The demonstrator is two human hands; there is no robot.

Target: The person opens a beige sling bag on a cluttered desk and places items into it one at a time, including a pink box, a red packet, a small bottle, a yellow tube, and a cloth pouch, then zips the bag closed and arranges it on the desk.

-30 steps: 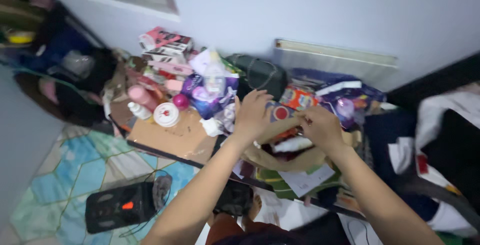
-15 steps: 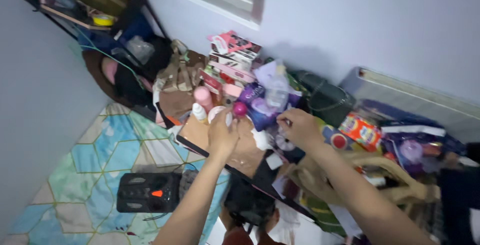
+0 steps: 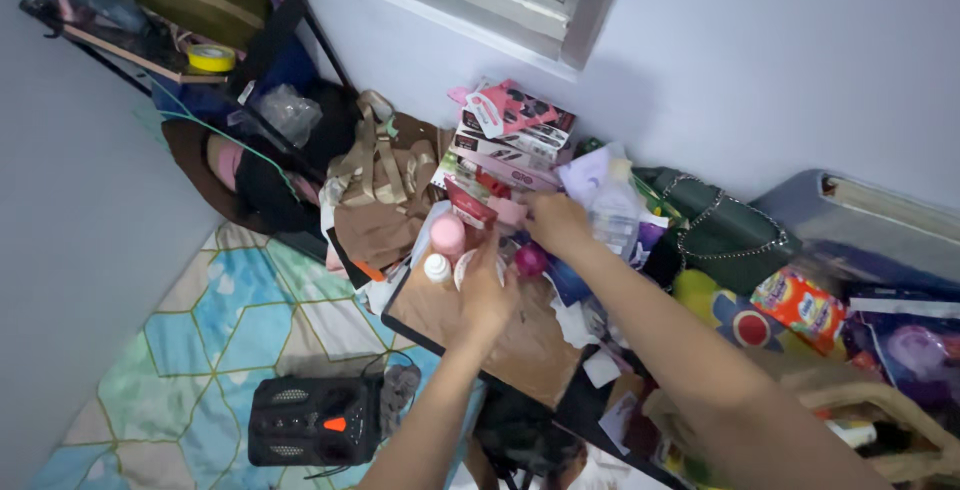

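My left hand rests on a white round jar on a brown cardboard sheet, its fingers curled over the jar's top. A pink bottle and a small white bottle stand just left of it. My right hand reaches further back, its fingers against a small pink box below a stack of pink and white boxes. What the right fingers hold is hidden. A magenta ball lies between the two hands.
A dark green handbag with a chain sits to the right, with colourful packets beyond. A tan strapped bag leans at the left. A black speaker lies on the patterned floor mat. A cluttered shelf with yellow tape stands far left.
My view swung left, away from the tan bag at the right. Both hands left that bag; the left went to the white jar, the right to the pink boxes.
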